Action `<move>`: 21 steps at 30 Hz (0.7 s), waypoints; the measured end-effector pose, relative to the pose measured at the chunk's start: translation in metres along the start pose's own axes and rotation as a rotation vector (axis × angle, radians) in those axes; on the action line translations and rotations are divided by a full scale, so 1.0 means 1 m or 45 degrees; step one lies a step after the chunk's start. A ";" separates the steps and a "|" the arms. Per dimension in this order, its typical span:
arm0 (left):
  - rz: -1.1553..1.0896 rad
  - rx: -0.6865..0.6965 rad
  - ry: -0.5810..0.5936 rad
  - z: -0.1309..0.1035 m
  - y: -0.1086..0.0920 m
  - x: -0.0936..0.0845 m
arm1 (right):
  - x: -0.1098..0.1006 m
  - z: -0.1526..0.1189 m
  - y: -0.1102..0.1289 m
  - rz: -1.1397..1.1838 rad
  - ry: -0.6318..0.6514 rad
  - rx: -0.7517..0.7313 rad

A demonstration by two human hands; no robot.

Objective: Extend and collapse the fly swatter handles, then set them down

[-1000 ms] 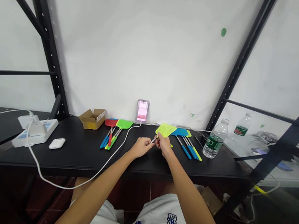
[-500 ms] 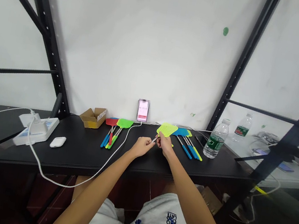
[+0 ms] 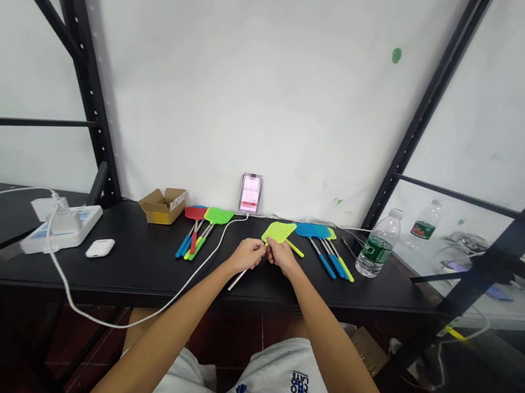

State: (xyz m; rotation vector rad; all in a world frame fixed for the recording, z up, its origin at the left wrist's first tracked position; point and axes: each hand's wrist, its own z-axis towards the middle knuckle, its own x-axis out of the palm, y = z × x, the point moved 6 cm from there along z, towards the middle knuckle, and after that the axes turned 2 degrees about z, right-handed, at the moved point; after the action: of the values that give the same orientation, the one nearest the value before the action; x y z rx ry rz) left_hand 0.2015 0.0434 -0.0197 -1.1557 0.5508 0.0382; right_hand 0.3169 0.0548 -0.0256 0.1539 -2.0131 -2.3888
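At the middle of the desk both hands meet over a yellow-green fly swatter head (image 3: 279, 231). My right hand (image 3: 281, 255) is closed at the base of this head, thumb on top. Directly beside it, my left hand (image 3: 248, 254) grips a thin metal rod (image 3: 237, 279), whose bare end sticks out down and to the left. Whether the rod is inside the head's socket is hidden by the fingers. A loose yellow-green handle (image 3: 294, 249) lies just behind my right hand. Blue swatters (image 3: 313, 231) and a yellow-green one fan out to the right; red and green swatters (image 3: 218, 216) lie to the left.
A phone (image 3: 250, 193) leans on the wall, its white cable (image 3: 185, 288) looping over the desk edge. To the left are an open cardboard box (image 3: 161, 212), a white earbud case (image 3: 100, 248) and a power strip (image 3: 84, 227). A water bottle (image 3: 379, 244) stands right.
Both hands and the swatter head have shifted slightly left and toward me. The rod's free end now shows below my left hand, and more of the loose handle is visible.
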 end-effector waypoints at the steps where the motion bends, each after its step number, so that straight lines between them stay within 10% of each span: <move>1: 0.000 0.002 0.000 0.000 0.000 0.000 | 0.000 0.001 -0.001 0.015 -0.002 0.011; 21: -0.124 -0.037 0.007 0.003 0.003 0.000 | 0.000 0.011 -0.008 0.156 0.069 -0.043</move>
State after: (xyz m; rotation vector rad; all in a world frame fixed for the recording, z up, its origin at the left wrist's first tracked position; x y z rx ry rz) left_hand 0.2022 0.0473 -0.0210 -1.2100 0.4995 -0.0403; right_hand 0.3165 0.0669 -0.0320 0.0908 -1.8999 -2.3169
